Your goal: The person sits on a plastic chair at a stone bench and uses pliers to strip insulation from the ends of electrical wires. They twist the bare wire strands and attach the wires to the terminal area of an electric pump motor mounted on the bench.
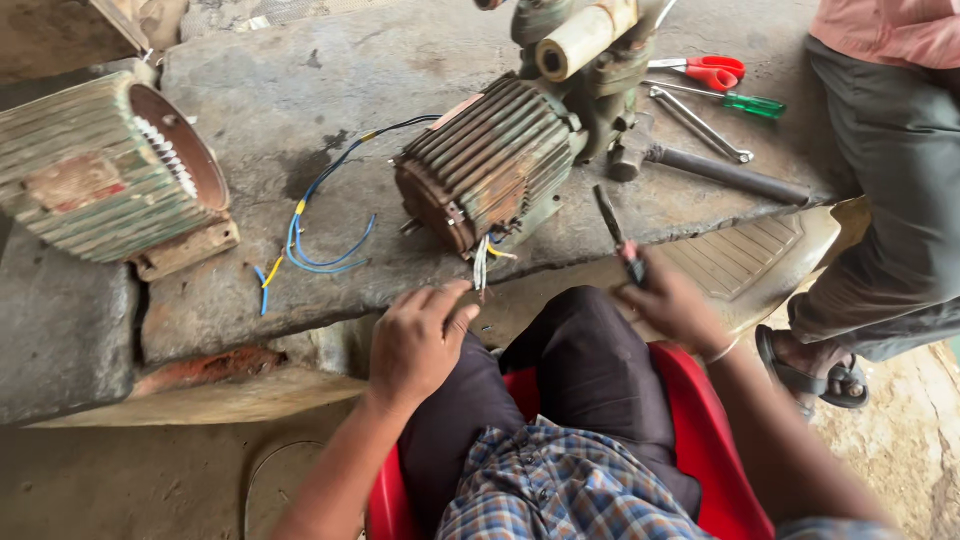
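A rusty green finned electric motor point(492, 165), joined to a pump body point(585, 60), lies on a stone slab point(300, 90). A bundle of white and yellow wires point(484, 262) hangs from the motor's near end. My left hand point(420, 340) pinches the ends of these wires between thumb and fingers. My right hand point(672, 305) grips a dark pair of pliers point(618, 235) with red handles, tip pointing up toward the motor. I sit on a red plastic chair point(715, 440).
An open motor housing point(110, 165) with windings sits at the left. Blue, yellow and black loose wires point(325, 225) lie on the slab. Red scissors point(712, 70), a green screwdriver point(750, 103), a spanner point(700, 125) and a hammer point(715, 170) lie behind. Another person point(890, 180) stands at right.
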The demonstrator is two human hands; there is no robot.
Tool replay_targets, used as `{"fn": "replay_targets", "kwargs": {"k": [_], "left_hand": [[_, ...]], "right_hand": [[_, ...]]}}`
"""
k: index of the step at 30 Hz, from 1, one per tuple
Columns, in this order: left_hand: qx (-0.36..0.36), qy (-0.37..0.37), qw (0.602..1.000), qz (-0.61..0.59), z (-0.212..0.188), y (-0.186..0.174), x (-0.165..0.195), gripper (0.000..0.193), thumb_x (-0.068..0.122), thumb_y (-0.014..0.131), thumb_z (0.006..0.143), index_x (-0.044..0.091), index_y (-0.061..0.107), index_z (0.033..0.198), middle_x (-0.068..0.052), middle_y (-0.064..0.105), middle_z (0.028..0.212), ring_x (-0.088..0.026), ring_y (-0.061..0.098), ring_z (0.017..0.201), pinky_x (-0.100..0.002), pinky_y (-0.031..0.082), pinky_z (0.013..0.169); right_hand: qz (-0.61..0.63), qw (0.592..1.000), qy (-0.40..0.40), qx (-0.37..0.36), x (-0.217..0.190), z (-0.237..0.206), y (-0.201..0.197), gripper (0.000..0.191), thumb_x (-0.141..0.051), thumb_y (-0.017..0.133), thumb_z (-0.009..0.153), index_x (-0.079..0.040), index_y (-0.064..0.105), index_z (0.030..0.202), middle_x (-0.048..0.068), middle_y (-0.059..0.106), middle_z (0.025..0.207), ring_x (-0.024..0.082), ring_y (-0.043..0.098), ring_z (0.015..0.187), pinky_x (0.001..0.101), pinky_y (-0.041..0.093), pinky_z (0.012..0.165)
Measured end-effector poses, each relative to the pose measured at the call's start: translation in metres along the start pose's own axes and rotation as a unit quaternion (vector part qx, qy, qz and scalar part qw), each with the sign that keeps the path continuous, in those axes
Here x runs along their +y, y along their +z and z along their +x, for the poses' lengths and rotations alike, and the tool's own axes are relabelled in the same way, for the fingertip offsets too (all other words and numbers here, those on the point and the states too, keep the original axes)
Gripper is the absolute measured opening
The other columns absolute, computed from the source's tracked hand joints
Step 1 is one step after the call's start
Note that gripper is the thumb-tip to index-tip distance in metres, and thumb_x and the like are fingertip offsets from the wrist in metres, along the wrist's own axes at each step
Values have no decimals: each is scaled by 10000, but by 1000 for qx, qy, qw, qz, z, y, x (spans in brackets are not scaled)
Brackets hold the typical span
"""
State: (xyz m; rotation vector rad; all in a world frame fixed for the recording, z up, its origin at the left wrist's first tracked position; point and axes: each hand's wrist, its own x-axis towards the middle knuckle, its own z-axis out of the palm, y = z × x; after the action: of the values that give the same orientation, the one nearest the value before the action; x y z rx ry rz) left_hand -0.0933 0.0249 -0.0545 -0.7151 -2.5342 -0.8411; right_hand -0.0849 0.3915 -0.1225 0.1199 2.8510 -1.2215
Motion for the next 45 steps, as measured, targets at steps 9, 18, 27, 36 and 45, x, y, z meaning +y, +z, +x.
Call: {"fn": "replay_targets", "kwargs": {"k": [9,18,27,36,45], "left_hand": [[119,-158,875,-443,8,75,-42,432,162,785,921,-9,512,1208,-90,673,1074,-160,680,1006,-304,602,887],[133,-232,807,-527,12,106,-38,493,150,797,883,53,382,1132,-81,701,942,-119,694,822,-276,581,702],[72,-277,852,-439,10,99,-4,285,244,782,898,19,661,1026,-38,721,836,-87,634,712,-263,521,659],[35,-333,606,-721,27,111,-9,217,213,761,956,29,748,1071,-8,697,900,-114,614,761,-280,498,680],[101,-380,545,-741,44,108,10,213,155,757,881,70,734,1075,-23,726,936,-128,649,827,-284,456,652]], "right_hand": [[-396,861,-205,245,-59,35,-37,609,-487,771,688,-156,681,1191,130,722,1084,344,670,998,467,513,788],[-62,880,-383,273,-130,20,90,388,-133,836,767,-24,695,1112,128,705,1039,344,659,952,433,541,823],[1,910,-344,230,-131,19,86,178,-79,734,858,-37,697,1028,109,684,925,307,641,803,407,517,692],[342,937,-58,-45,-129,18,81,339,-250,690,949,9,673,1168,155,673,994,335,629,864,404,524,722],[-140,883,-367,256,-143,-2,63,474,-141,796,750,7,642,1173,165,659,1110,381,635,1000,438,532,869]]}}
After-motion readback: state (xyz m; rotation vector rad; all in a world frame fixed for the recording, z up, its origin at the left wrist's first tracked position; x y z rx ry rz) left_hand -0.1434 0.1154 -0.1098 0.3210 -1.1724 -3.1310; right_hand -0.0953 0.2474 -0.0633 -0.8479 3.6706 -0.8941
